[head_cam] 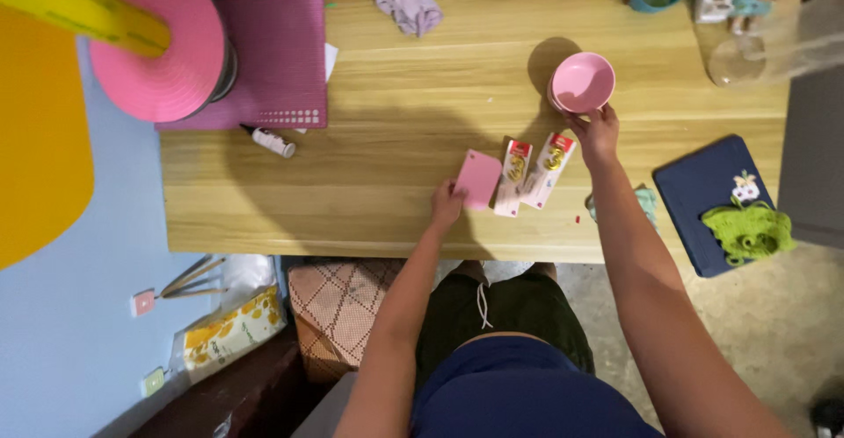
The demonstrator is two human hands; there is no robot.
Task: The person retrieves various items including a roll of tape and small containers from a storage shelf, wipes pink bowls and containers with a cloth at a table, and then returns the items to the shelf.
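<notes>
My left hand (446, 202) grips the lower left corner of a small pink card (480, 178) that lies on the wooden table (369, 165). Right of the card lie two slim white packets (513, 177) (549, 170) with gold pieces and red tops. My right hand (597, 132) holds the near rim of a pink bowl (582, 83) standing on the table just beyond the packets.
A pink cutting mat (277, 55) and a large pink ribbon spool (163, 47) sit at the far left, with a small white tube (274, 142) below them. A crumpled cloth (408, 3) lies at the back. A dark blue board (703, 192) with green crochet (747, 231) is at right.
</notes>
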